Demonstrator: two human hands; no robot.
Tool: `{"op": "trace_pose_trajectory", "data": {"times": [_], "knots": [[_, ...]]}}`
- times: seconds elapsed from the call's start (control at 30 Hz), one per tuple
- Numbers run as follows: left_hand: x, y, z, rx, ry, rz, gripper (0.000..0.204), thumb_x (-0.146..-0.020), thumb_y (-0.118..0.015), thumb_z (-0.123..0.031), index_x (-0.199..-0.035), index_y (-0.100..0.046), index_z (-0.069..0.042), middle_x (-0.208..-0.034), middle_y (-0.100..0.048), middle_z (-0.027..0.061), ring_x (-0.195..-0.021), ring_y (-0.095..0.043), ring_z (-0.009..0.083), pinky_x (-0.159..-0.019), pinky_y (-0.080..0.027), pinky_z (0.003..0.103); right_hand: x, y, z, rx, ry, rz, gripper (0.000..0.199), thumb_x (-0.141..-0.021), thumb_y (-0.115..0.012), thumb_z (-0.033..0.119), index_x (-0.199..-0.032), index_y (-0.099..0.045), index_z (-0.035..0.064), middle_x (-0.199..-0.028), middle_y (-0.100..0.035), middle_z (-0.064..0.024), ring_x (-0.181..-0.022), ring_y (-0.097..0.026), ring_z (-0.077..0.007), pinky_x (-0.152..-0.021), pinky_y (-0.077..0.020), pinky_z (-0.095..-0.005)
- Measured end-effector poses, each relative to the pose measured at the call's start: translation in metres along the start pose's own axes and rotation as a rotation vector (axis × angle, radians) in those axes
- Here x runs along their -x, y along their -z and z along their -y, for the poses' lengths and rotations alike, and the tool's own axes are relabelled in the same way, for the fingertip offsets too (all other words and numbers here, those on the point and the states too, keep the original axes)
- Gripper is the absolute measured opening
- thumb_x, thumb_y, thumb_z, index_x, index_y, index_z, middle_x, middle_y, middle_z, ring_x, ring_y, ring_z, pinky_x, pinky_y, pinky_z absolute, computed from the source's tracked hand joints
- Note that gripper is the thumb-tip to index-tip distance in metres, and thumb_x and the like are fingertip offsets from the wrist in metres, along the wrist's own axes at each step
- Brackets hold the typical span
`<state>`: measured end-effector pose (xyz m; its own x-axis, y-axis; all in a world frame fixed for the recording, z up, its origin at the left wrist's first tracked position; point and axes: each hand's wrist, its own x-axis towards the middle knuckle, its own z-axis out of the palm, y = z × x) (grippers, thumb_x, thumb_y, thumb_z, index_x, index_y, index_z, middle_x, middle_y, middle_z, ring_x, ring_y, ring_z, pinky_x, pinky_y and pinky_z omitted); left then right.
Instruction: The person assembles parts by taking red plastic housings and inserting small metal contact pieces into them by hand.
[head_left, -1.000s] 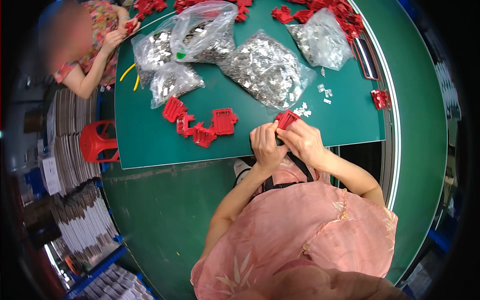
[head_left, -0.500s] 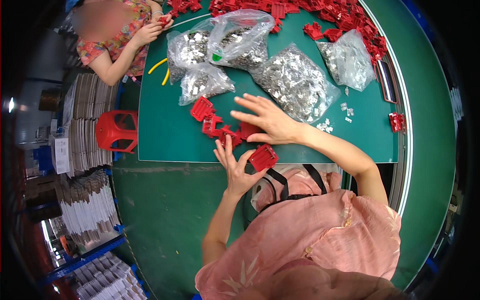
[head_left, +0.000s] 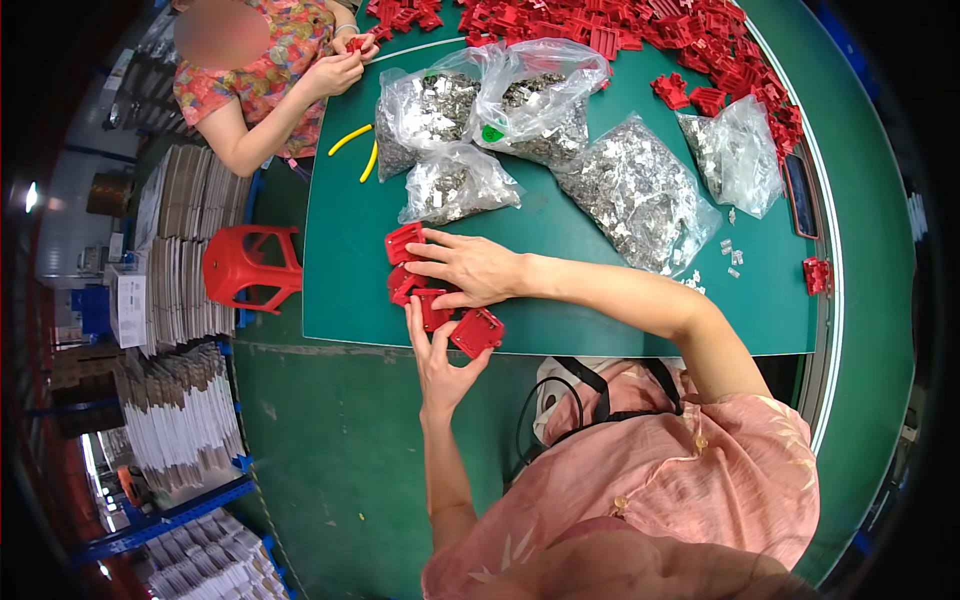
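My left hand (head_left: 446, 378) is at the table's near edge, thumb and a finger closed on a red plastic part (head_left: 479, 332) with a flat, blocky face. Another of its fingertips reaches up to the row of red parts. My right hand (head_left: 478, 270) lies over that row, palm down, fingers apart, touching the pieces. In the row, one red plastic part (head_left: 404, 241) sits farthest away, with a second (head_left: 401, 284) and a third (head_left: 432, 311) nearer me. The right fingers partly cover these, and whether the pieces are joined cannot be told.
Clear bags of small metal-and-white pieces (head_left: 640, 195) stand across the green table (head_left: 350, 260). Red parts are heaped (head_left: 700, 45) along the far side. Yellow-handled pliers (head_left: 368, 160), a phone (head_left: 800, 195) and a red stool (head_left: 250, 268) are around. A co-worker (head_left: 270, 80) handles a red part.
The view has shifted, so the table appears farther right and lower. My right hand has moved left onto the row of red parts. The left hand still holds its red part.
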<state>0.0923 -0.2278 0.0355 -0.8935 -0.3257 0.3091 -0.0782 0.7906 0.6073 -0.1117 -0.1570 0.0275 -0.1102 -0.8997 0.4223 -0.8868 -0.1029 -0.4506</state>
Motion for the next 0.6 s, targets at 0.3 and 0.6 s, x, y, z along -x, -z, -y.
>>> {"op": "trace_pose_trajectory", "data": {"times": [0.3, 0.6], "knots": [[-0.048, 0.031, 0.054, -0.043, 0.070, -0.061, 0.050, -0.068, -0.087, -0.012, -0.108, -0.056, -0.005, -0.160, -0.025, 0.0223, -0.144, -0.032, 0.0427, -0.113, -0.034, 0.050, -0.089, -0.041, -0.037, 0.158, -0.011, -0.016, 0.068, -0.089, -0.061, 0.054, -0.135, -0.056, 0.0045, -0.147, -0.045, -0.0180, -0.135, -0.044, -0.0392, -0.112, -0.0362, -0.0502], [-0.078, 0.025, 0.093, -0.141, 0.021, -0.076, 0.055, -0.068, -0.088, -0.017, -0.112, -0.057, -0.006, -0.162, -0.023, 0.0200, -0.149, -0.017, 0.0451, -0.118, -0.024, 0.056, -0.112, -0.039, -0.063, 0.048, -0.135, -0.037, 0.063, -0.098, -0.046, 0.055, -0.142, -0.051, 0.0099, -0.153, -0.041, -0.0147, -0.139, -0.042, -0.0350, -0.115, -0.0310, -0.0509]]}}
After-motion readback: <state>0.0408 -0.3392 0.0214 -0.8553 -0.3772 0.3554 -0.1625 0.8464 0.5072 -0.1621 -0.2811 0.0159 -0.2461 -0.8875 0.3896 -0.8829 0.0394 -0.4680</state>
